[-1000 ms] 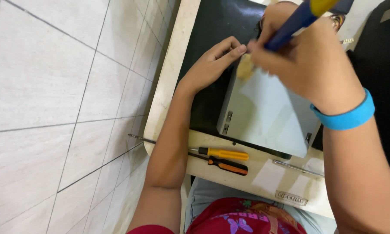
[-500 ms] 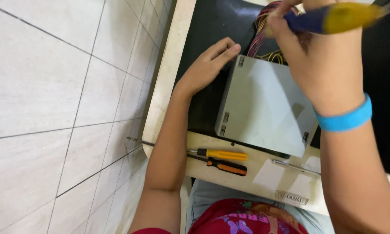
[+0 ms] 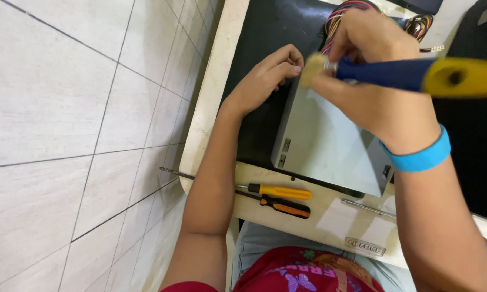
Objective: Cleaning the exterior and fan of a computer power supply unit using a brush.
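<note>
Right hand (image 3: 384, 103) hiding metal box (image 3: 330, 146), screwdriver (image 3: 416, 73) blurred

One head-worn camera looks steeply down, close over the table (image 3: 330, 224) edge and tiled floor (image 3: 65, 135).

This looks like a small electronics repair spot, perhaps in a home. A pale counter (image 3: 330, 219) stands on a floor of large light tiles (image 3: 65, 108). Under the fingers (image 3: 287, 62) lie a black mat (image 3: 265, 38) and a grey metal power-supply box (image 3: 330, 140) with coloured wires (image 3: 343, 13) beyond them. Nearer the body lie a yellow-handled screwdriver (image 3: 278, 191) and an orange-and-black screwdriver (image 3: 284, 206).
</note>
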